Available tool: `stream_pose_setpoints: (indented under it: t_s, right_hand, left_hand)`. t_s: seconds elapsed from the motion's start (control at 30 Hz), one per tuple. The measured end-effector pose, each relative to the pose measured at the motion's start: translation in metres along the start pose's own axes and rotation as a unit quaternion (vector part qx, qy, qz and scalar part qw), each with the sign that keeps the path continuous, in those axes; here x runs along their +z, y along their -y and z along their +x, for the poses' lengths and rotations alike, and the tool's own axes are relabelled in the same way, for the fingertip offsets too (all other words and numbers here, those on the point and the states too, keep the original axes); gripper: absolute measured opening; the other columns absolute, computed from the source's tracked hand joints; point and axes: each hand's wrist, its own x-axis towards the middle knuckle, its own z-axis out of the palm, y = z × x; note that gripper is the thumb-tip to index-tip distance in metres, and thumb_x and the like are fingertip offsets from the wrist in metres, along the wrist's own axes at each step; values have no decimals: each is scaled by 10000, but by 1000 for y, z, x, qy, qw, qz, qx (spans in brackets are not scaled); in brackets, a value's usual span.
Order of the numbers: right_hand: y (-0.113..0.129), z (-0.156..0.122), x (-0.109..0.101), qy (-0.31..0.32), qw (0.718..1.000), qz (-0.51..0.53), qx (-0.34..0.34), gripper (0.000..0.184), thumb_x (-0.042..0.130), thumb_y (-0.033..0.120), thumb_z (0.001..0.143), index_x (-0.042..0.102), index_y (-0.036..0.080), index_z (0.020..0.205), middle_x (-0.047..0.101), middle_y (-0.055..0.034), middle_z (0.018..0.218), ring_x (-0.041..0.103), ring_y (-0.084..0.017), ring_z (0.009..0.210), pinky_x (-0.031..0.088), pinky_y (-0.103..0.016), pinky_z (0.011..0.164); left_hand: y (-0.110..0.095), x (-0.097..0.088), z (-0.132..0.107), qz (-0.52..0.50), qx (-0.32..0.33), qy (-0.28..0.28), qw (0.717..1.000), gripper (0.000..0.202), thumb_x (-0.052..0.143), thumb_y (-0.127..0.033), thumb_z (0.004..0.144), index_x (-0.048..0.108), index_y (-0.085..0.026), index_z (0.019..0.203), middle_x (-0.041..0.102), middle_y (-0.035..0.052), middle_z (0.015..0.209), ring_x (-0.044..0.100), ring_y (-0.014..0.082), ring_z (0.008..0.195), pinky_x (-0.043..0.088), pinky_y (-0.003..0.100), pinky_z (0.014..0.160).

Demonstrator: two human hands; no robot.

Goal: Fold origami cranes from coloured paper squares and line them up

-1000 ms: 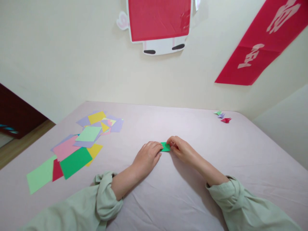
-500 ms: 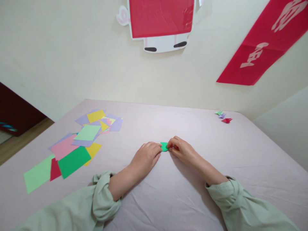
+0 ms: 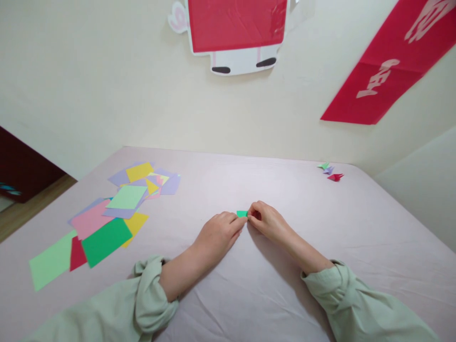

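Observation:
A small piece of green paper [image 3: 242, 213] lies on the pale cloth-covered table [image 3: 221, 304], between my two hands. My left hand [image 3: 221, 232] rests on the table with its fingers together, the fingertips pressing on the near edge of the paper. At the paper's right end, my right hand [image 3: 266, 218] pinches it between thumb and index finger. Only a narrow green strip shows; the rest is covered by my fingers.
Loose coloured paper sheets [image 3: 107, 242] overlap on the left side. Several small folded paper figures [image 3: 335, 177] sit at the far right. Behind the table is a wall with a red banner [image 3: 377, 71] and a red-and-white cutout [image 3: 237, 26].
The left fingertips have slid right along the green paper. Its rounded, bulging near part now looks flattened into a narrower strip. The right hand keeps its pinch.

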Motion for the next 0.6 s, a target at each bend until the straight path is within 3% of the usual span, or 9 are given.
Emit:
stream_pose_setpoints:
  t_s: [0.2, 0.6]
  right_hand:
    - [-1, 2, 4, -14, 1000, -12, 11, 74, 525, 160, 795, 561, 184, 735, 553, 5, 734, 506, -126, 665, 338, -237, 616]
    - [3, 2, 2, -8, 999, -41, 12, 101, 505, 168, 834, 530, 187, 738, 541, 2, 741, 498, -130, 677, 331, -243, 635]
  left_hand:
    - [-4, 2, -3, 41, 4, 6, 999, 203, 500, -169, 912, 591, -196, 1092, 646, 68, 1022, 596, 218, 973, 493, 369, 858]
    - [-3, 2, -4, 19, -7, 20, 1000, 233, 531, -170, 894, 586, -189, 1119, 620, 78, 1071, 569, 227, 1024, 484, 395, 898]
